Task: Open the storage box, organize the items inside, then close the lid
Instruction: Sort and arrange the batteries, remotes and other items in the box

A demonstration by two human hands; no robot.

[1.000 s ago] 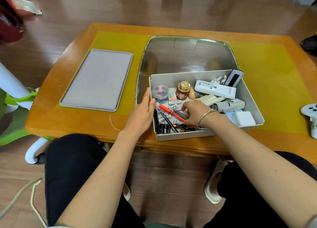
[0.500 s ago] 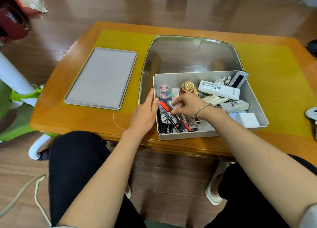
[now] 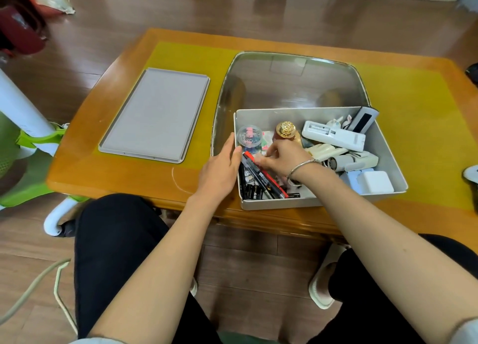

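Sorting under way: left hand [image 3: 219,168] rests flat against the box [image 3: 388,147] wall; right hand [image 3: 280,155] pinches something small (unclear what). Next, probably lining up the pens [image 3: 261,173].

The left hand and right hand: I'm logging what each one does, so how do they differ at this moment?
The left hand lies flat against the outside of the storage box wall, fingers straight, holding nothing; the right hand reaches inside the box, fingers curled down among the pens. The right wrist wears a bracelet; the left wrist is bare. Whether the right hand grips anything is unclear. Both are at the box's left end.
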